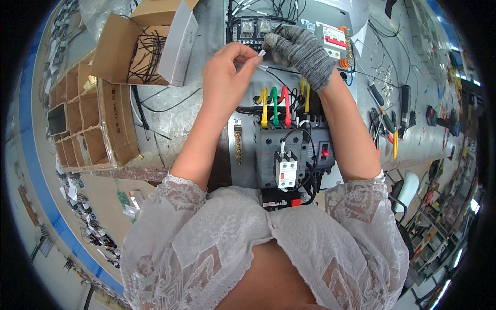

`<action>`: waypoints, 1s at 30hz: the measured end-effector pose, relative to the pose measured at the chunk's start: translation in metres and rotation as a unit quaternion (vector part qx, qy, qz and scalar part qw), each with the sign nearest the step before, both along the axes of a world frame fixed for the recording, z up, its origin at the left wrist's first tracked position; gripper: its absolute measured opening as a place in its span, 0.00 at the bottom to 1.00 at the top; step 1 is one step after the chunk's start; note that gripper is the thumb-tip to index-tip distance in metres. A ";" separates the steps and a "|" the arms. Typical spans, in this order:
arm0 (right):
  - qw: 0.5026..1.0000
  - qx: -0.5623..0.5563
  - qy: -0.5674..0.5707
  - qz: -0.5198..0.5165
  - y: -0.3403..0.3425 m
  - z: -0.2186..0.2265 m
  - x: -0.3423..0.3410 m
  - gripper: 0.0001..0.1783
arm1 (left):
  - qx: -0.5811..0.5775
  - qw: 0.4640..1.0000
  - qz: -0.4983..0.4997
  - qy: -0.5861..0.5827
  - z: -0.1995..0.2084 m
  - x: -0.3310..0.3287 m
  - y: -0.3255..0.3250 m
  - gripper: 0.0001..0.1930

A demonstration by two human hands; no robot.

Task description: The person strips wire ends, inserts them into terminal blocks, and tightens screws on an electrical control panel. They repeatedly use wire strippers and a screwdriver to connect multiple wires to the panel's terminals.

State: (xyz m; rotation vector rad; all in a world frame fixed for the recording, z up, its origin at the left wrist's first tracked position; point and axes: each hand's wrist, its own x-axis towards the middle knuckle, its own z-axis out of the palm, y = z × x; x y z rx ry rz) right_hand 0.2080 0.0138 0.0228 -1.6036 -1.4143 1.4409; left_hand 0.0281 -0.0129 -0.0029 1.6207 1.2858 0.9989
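Head view: two hands (225, 75) at one white tube (262, 53).

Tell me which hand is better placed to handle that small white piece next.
Probably the left hand: its bare fingertips are at the white piece, while the right hand wears a grey glove, likely dulling touch.

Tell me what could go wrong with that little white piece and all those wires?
The white piece looks pinched at the fingertips of the left grip, so it might slip and get lost.
The right grip wears a knit glove close to the relays, so the fabric might catch there.
The box stands open, so a bump might spill its black wires.
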 end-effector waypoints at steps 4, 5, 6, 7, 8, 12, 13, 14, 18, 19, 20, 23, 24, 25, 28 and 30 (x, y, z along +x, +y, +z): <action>0.999 0.035 0.025 -0.013 -0.002 -0.004 -0.003 0.15 | 0.014 1.000 -0.009 0.005 -0.001 -0.002 -0.001 0.07; 0.998 0.050 0.028 -0.019 -0.003 -0.004 -0.003 0.14 | 0.021 1.000 -0.013 0.006 -0.001 -0.003 -0.001 0.06; 0.997 0.064 0.030 -0.026 -0.003 -0.004 -0.004 0.14 | 0.039 0.999 -0.017 0.014 -0.002 -0.004 0.000 0.06; 0.998 0.052 0.019 -0.022 -0.003 -0.003 -0.004 0.15 | 0.058 0.998 -0.021 0.022 -0.003 -0.004 0.000 0.06; 0.999 0.040 0.007 -0.019 -0.003 -0.002 -0.004 0.15 | 0.076 0.996 -0.025 0.029 -0.004 -0.005 0.001 0.06; 0.999 0.026 0.007 -0.020 0.000 -0.008 -0.003 0.15 | 0.082 0.996 -0.028 0.030 -0.009 -0.005 0.003 0.05; 0.999 0.026 0.009 -0.019 0.000 -0.007 -0.004 0.15 | 0.067 0.997 -0.029 0.021 -0.008 -0.006 0.002 0.05; 0.999 0.026 0.012 -0.017 0.000 -0.005 -0.006 0.16 | 0.052 0.998 -0.029 0.011 -0.008 -0.007 0.003 0.05; 0.999 0.029 -0.027 0.004 0.003 -0.008 -0.006 0.15 | 0.050 0.998 -0.048 -0.003 -0.011 -0.010 0.004 0.05; 1.000 0.018 -0.003 -0.007 0.002 -0.007 -0.007 0.14 | 0.049 0.998 -0.048 -0.007 -0.011 -0.010 0.004 0.05; 1.000 0.007 0.021 -0.019 0.000 -0.005 -0.008 0.14 | 0.048 0.998 -0.049 -0.011 -0.011 -0.011 0.003 0.05; 0.999 0.022 0.029 -0.015 -0.002 0.000 -0.004 0.13 | 0.064 0.997 -0.035 0.014 -0.013 -0.009 0.002 0.05; 0.999 0.035 0.021 -0.006 -0.003 0.001 0.000 0.13 | 0.064 0.997 -0.032 0.005 -0.014 -0.009 0.002 0.05; 0.998 0.057 0.023 -0.004 -0.003 0.003 0.003 0.13 | 0.065 0.997 -0.028 -0.003 -0.015 -0.008 0.001 0.05; 0.992 0.122 0.027 -0.001 -0.002 0.009 0.009 0.12 | 0.071 0.997 -0.018 -0.027 -0.018 -0.005 -0.001 0.06; 0.978 0.124 -0.149 0.075 0.004 0.022 0.011 0.16 | 0.066 0.997 -0.015 -0.036 -0.017 -0.005 -0.001 0.06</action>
